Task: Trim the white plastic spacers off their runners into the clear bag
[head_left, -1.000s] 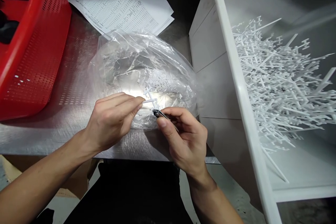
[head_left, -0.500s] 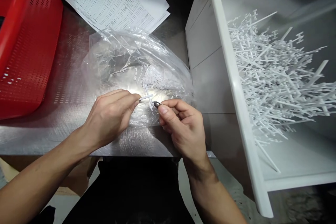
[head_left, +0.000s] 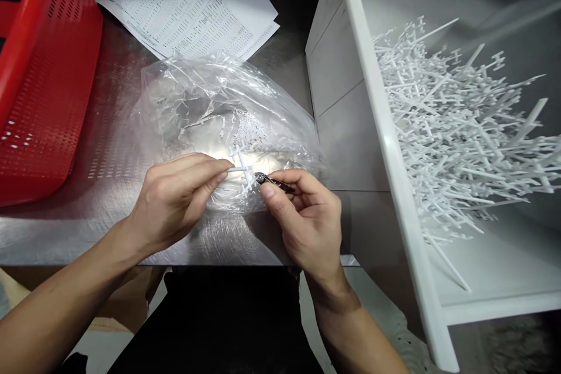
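My left hand (head_left: 175, 201) pinches the stem of a white branched plastic sprue (head_left: 241, 165) between thumb and fingertips. Short side branches stick out from its crossbar. In my right hand (head_left: 307, 216) is a small metal nail clipper (head_left: 276, 182), held between thumb and index finger. Its jaw end is right beside the sprue's branches; whether they touch I cannot tell. Beneath both hands lies a clear plastic bag (head_left: 184, 82) with many tiny white pieces (head_left: 254, 131) inside.
On my right stands a white bin (head_left: 385, 146) with a heap of white sprues (head_left: 460, 128). A red perforated basket (head_left: 65, 87) is at the left. Printed sheets (head_left: 197, 17) lie behind the bag on the metal table (head_left: 184, 242), whose front edge is near my lap.
The sprue has turned in my left fingers, so its branched crossbar now shows more fully. More of the nail clipper is visible in my right hand.
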A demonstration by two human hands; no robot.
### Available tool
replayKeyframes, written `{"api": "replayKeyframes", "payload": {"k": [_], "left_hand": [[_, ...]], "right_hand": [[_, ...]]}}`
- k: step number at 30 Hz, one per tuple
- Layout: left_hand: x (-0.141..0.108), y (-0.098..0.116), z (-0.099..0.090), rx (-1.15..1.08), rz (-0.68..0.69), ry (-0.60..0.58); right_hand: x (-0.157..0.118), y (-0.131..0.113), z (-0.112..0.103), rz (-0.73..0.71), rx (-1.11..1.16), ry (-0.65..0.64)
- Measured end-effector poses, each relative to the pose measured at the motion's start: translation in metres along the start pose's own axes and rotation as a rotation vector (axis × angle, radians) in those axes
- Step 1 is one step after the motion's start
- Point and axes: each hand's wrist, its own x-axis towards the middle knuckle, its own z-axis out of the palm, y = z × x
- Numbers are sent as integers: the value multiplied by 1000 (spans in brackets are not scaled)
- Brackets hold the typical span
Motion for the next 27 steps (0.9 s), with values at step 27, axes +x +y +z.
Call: {"api": "replayKeyframes", "payload": {"k": [27], "left_hand": [[2,0,1,49,-27,-34]], "right_hand": [[2,3,-2,76,-18,-20]]}}
